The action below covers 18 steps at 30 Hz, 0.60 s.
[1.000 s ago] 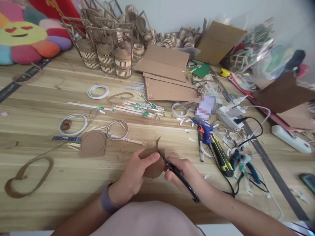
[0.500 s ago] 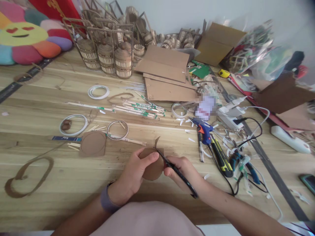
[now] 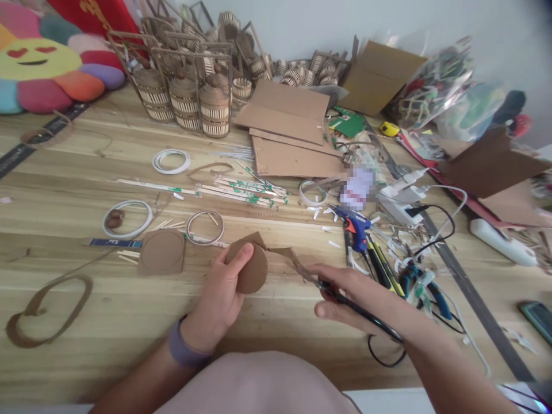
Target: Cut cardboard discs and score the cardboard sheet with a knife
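Note:
Near the front middle of the table, my left hand [image 3: 224, 293] grips a round-cut piece of brown cardboard [image 3: 253, 269], thumb on its face. A pointed corner sticks up at its top, and a thin strip of cardboard [image 3: 282, 252] trails off to the right. My right hand [image 3: 349, 296] holds black-handled scissors [image 3: 360, 310], their blades pointing left at the far end of the strip. Whether the blades touch the strip is blurred. Left of my left hand lies a square of cardboard [image 3: 161, 252] with a circle marked on it.
White tape rolls [image 3: 171, 161], wooden strips [image 3: 241, 192] and cardboard sheets [image 3: 293, 155] lie beyond my hands. To the right are a blue glue gun [image 3: 357, 229], a yellow-black cutter [image 3: 383, 264], pliers [image 3: 440, 299], cables and a power strip [image 3: 401, 206]. Small woven baskets [image 3: 214, 109] stand behind.
My right hand with the scissors has moved right, away from the cardboard disc. My left hand has shifted left and up with the disc, and a strip now stretches out to the right.

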Motion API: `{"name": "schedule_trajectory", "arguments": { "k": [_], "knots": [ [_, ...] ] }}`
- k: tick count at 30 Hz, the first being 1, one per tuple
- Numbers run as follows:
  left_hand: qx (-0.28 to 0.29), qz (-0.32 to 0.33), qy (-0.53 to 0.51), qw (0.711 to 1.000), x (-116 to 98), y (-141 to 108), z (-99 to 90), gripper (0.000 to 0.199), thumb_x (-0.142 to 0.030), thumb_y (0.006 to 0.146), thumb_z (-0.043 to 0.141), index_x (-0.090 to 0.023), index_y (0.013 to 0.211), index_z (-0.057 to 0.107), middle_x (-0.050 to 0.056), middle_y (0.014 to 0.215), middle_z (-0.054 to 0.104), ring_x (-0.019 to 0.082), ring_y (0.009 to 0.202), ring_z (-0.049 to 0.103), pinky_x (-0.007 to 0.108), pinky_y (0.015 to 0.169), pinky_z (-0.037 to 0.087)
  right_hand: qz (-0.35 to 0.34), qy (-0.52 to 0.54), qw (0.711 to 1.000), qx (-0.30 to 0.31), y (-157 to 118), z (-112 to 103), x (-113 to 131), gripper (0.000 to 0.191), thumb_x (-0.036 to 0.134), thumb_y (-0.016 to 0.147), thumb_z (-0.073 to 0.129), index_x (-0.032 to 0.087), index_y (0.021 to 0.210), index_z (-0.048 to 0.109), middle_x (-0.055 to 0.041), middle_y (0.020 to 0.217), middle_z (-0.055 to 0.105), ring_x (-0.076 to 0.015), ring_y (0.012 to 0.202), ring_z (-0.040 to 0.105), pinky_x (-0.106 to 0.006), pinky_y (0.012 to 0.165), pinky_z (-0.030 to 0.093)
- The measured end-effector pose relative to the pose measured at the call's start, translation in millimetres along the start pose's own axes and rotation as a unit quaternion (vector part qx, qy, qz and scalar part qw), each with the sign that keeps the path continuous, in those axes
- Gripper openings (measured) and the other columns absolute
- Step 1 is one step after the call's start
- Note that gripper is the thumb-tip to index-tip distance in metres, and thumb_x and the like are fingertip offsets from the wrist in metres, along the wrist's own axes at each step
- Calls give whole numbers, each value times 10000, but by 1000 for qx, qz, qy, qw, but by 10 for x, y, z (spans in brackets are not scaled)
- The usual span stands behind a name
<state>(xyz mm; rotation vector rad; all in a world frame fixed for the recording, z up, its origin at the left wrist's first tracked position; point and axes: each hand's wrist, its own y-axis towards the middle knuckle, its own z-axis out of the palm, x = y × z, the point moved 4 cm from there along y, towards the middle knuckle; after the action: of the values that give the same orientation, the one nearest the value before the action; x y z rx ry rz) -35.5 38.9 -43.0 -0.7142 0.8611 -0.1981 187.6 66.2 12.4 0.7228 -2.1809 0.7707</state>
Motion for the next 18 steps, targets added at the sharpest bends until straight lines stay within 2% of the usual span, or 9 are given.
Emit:
{"name": "schedule_trajectory", "arguments": {
  "k": [3,5,7,10,11,12,14,16,18],
  "knots": [
    [-29,34,-32,998,-77,34,-41,431,-345,668,895,-205,991,647,-26,802,768,140,687,729,194,571,526,-16,4,998,69,-120,-104,1,726,613,862,701,186,1439,594,-5,745,605,-154,602,514,-252,555,398],
    [-32,56,-36,997,-119,47,-50,424,-348,680,891,-207,1003,654,-35,792,764,135,703,734,184,581,526,-3,34,996,81,-194,-176,-41,610,616,874,679,201,1320,692,-13,712,601,-170,605,534,-269,555,424],
    [-26,49,-20,998,-107,38,-36,460,-369,665,904,-203,1019,662,-23,809,771,150,738,744,193,602,534,23,85,996,10,-203,-262,-75,533,650,898,621,200,1154,745,-15,683,583,-168,587,531,-277,535,433],
    [7,3,13,1000,-6,-19,31,551,-422,585,945,-179,1000,676,23,834,783,195,771,749,234,616,544,70,112,975,-181,-90,-334,-57,474,644,899,615,205,1058,695,-12,705,598,-161,597,555,-274,544,462],
    [23,-8,21,999,30,-42,59,578,-447,552,955,-169,980,683,36,831,784,208,769,748,248,622,548,69,91,970,-214,-17,-310,-14,429,607,878,659,211,1040,683,-19,741,626,-167,637,585,-279,586,488],
    [44,-15,30,998,62,-64,88,601,-473,529,959,-160,966,690,48,834,785,220,776,747,263,635,552,58,69,971,-221,73,-262,44,382,556,861,694,215,1032,673,-30,785,660,-176,686,616,-288,641,513],
    [83,-19,46,995,103,-96,134,621,-515,518,951,-149,956,705,64,846,789,241,810,749,285,673,558,27,57,980,-188,260,-125,153,290,456,855,702,215,1008,654,-34,840,696,-174,737,647,-291,708,529],
    [111,-18,61,992,118,-110,158,602,-530,543,932,-153,960,715,67,868,795,254,858,751,295,710,558,6,79,987,-139,397,14,222,192,384,881,652,213,961,616,-10,800,677,-147,686,616,-266,669,512],
    [118,-18,67,991,117,-112,157,565,-515,561,924,-164,954,719,60,874,800,250,874,751,289,730,555,-8,97,988,-122,461,104,254,121,329,899,607,216,887,564,21,739,617,-121,633,551,-241,621,478]
  ]
}}
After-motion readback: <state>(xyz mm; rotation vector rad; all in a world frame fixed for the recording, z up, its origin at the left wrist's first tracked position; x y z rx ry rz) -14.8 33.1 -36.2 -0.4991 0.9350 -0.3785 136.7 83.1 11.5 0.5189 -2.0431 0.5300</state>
